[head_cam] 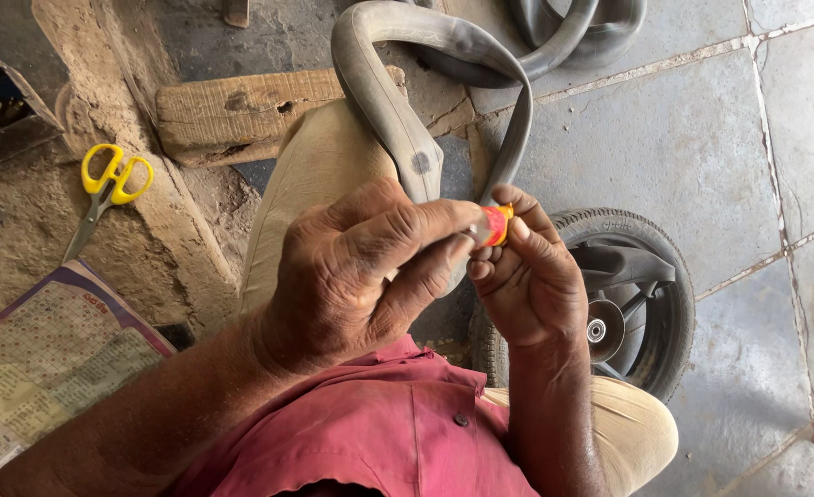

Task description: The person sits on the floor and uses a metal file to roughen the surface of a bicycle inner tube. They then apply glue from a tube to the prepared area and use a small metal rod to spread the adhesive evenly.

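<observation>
Hands met at frame centre over a small tube.
Left hand (361,267) curled, fingertips pinching the orange tube (496,225); right hand (527,276) gripped it, beneath the inner tube (407,120).

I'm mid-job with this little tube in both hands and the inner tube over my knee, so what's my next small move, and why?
Probably bring the small red and yellow tube, pinched between left hand and right hand, down to the dark scuffed spot on the inner tube, which lies just above your fingers.
</observation>
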